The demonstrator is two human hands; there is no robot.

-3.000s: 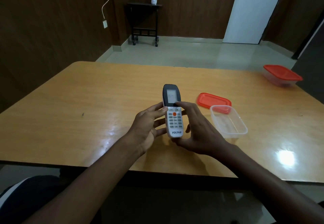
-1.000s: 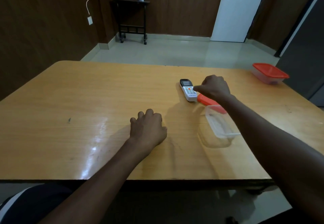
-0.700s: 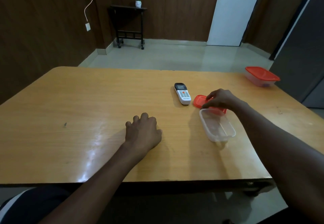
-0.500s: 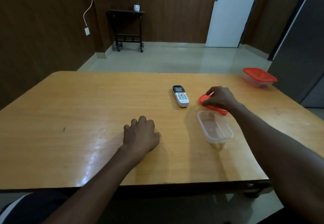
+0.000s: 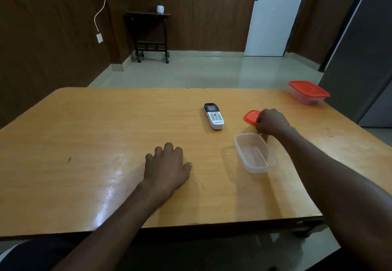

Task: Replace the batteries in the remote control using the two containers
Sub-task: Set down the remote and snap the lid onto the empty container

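Observation:
A white remote control (image 5: 214, 116) with a dark screen lies face up near the middle of the wooden table (image 5: 106, 135). To its right my right hand (image 5: 272, 122) is closed on the red lid (image 5: 251, 117), covering most of it. Just in front of that hand stands an open clear plastic container (image 5: 255, 153), which looks empty. A second clear container with its red lid on (image 5: 308, 92) sits at the far right corner. My left hand (image 5: 166, 165) rests palm down on the table, fingers slightly spread, holding nothing.
The table's near edge runs below my forearms. Beyond the table are a tiled floor, a small dark side table (image 5: 151, 35) with a white pot, a white door (image 5: 273, 14), and a grey cabinet (image 5: 364, 58) at the right.
The remote was held in both hands, then laid on the table. My left hand settled flat. My right hand moved from the remote to the red lid and closed on it.

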